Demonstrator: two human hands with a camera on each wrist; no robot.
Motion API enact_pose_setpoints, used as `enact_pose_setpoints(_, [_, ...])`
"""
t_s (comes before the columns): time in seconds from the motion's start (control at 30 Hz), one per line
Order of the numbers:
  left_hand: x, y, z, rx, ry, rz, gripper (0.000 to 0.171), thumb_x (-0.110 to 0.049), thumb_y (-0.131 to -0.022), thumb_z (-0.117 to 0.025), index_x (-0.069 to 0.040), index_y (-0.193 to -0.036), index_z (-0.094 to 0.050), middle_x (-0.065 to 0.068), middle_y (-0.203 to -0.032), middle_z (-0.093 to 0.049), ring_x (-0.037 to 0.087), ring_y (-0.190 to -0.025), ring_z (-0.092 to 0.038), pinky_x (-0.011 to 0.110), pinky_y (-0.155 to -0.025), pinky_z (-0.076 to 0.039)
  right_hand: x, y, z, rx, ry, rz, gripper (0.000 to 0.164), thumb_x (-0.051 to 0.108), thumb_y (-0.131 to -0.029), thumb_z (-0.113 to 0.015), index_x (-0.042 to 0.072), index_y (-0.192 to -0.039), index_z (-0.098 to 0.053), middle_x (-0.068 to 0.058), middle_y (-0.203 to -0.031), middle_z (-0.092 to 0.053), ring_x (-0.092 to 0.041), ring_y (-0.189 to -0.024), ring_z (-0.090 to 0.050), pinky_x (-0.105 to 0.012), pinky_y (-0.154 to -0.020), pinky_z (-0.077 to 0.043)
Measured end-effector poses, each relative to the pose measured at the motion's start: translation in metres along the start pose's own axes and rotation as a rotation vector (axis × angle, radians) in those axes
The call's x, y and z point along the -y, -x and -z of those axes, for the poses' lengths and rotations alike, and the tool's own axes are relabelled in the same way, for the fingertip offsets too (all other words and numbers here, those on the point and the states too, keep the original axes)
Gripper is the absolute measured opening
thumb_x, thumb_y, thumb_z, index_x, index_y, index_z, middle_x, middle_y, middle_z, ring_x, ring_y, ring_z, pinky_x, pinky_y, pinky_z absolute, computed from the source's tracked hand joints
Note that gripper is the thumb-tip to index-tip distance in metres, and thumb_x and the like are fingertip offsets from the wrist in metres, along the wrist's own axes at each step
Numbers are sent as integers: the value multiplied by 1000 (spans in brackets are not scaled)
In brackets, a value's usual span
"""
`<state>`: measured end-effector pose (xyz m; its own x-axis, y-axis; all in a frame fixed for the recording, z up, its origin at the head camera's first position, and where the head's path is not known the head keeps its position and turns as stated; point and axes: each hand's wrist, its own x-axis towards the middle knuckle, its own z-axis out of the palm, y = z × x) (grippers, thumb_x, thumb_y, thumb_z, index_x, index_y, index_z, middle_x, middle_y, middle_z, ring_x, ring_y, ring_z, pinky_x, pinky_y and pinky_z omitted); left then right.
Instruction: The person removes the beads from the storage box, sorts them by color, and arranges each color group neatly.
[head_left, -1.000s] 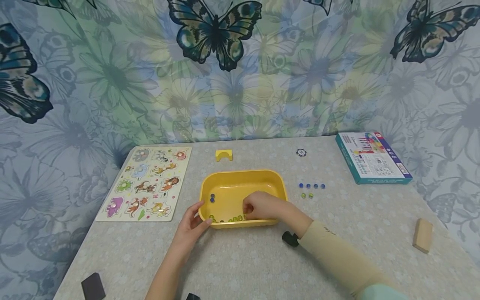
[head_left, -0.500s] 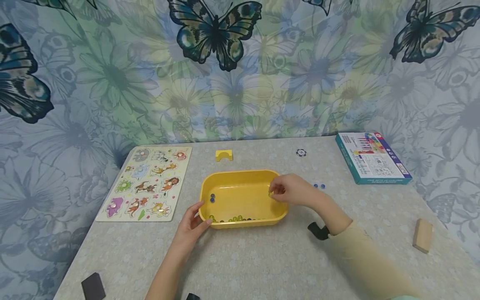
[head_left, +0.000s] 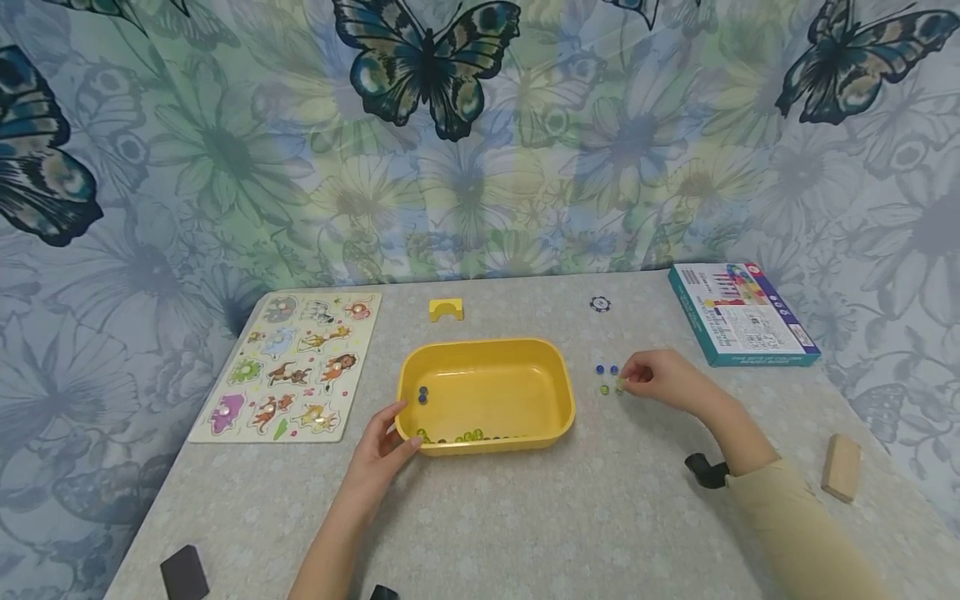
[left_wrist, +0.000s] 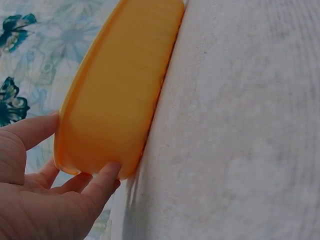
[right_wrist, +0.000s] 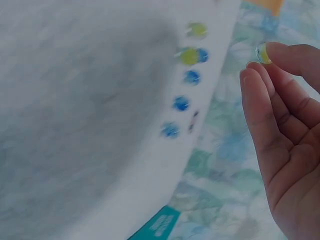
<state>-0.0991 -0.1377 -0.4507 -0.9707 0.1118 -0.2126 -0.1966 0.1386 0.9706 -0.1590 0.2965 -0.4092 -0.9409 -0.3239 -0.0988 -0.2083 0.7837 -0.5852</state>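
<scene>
The left hand (head_left: 378,450) holds the left end of a yellow tray (head_left: 495,379), thumb and fingers about its near corner, as the left wrist view also shows. Inside lie two dark blue marbles (head_left: 423,395) and, along the near wall, several yellow-green marbles (head_left: 472,435) with some darker ones. To the right of the tray, the right hand (head_left: 663,379) pinches a yellow-green marble (right_wrist: 263,53) between thumb and fingertips, above the table. Beside it are a row of blue marbles (right_wrist: 181,103) and two yellow-green marbles (right_wrist: 197,29); the hand partly hides them in the head view.
An animal puzzle board (head_left: 288,367) lies at the left. Behind the tray are a yellow arch block (head_left: 446,309) and a poker chip (head_left: 600,304). A flat box (head_left: 742,315) lies back right, a wooden block (head_left: 842,468) right, a dark block (head_left: 184,573) front left.
The right hand has come up out of the tray with a yellow-green marble and moved right, over to the marbles on the table. The left hand stays at the tray.
</scene>
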Motion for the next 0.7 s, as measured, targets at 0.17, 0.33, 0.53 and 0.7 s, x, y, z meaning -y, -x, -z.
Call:
enact_pose_setpoints(0.17, [1, 0, 0, -2, -2, -1, 59, -14, -88, -64, -19, -140, -36, 4, -150, -23, 30, -134, -32, 41, -103, -37, -23, 4, -4, 3, 27, -69, 7, 12, -84, -66, 6, -89, -66, 0, -75, -57, -15, -69, -49, -27, -60, -44])
enact_pose_setpoints(0.33, [1, 0, 0, -2, -2, -4, 58, -11, -88, -63, -19, -139, -36, 5, -150, -23, 31, -135, -31, 41, -102, -38, -33, 4, -6, 19, 40, -105, 6, 11, -84, -66, 6, -87, -65, 0, -73, -56, -15, -68, -49, -27, -59, -43])
enact_pose_setpoints(0.53, [1, 0, 1, -5, -3, -4, 58, -12, -88, -64, -20, -139, -37, 4, -150, -24, 30, -134, -31, 41, -103, -37, -36, -1, -8, 29, 52, -127, 5, 12, -83, -67, 8, -86, -65, 0, -73, -56, -15, -68, -49, -28, -59, -43])
enact_pose_setpoints(0.7, [1, 0, 0, -2, 1, 2, 57, -13, -88, -63, -20, -139, -37, 3, -150, -25, 29, -134, -32, 42, -103, -37, -36, -4, -11, 34, 60, -139, 3, 11, -84, -66, 9, -85, -65, 0, -72, -55, -15, -67, -50, -28, -58, -42])
